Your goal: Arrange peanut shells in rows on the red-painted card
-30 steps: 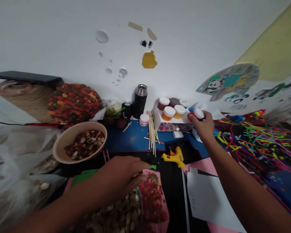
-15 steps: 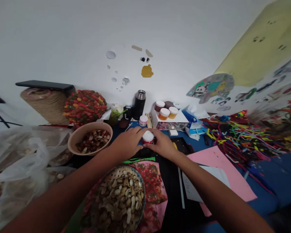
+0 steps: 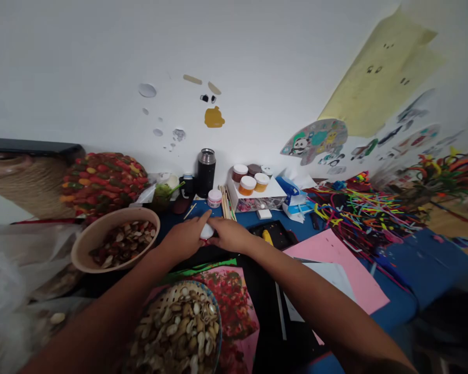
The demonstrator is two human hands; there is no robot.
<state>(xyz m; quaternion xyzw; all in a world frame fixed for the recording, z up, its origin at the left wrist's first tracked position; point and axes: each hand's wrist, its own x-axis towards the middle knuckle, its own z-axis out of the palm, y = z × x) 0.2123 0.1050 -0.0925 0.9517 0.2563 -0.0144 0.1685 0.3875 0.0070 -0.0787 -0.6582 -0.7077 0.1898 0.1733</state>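
a white wall (image 3: 265, 47) filled the upper half of the frame, and a blue table surface (image 3: 439, 265) showed from the centre out to the lower right. a sheet of yellow paper (image 3: 374, 78) hung at the upper right. below it, at the right, spread a tangled heap of bright fuzzy stems (image 3: 368, 208), and nearer the centre a pink sheet (image 3: 364, 283) lay partly under a white one (image 3: 337, 278). at the bottom, left of centre, stood a round basket (image 3: 219, 317) full of pale shells; a tan bowl (image 3: 79, 249) of red and brown shell pieces sat at the left, in front of a ball (image 3: 105, 182) covered in coloured pieces.

right of centre, a white box (image 3: 276, 190) carried several lidded jars (image 3: 247, 185) (orange and yellow ones in front). the left hand (image 3: 185, 238) and right hand (image 3: 231, 235) met near the middle of the frame, both curled in close, holding one small white-lidded jar (image 3: 207, 231) between them; a little red showed beneath its lid. behind them stood a black flask (image 3: 206, 175), a pink jar (image 3: 214, 198) and some thin sticks (image 3: 226, 203).
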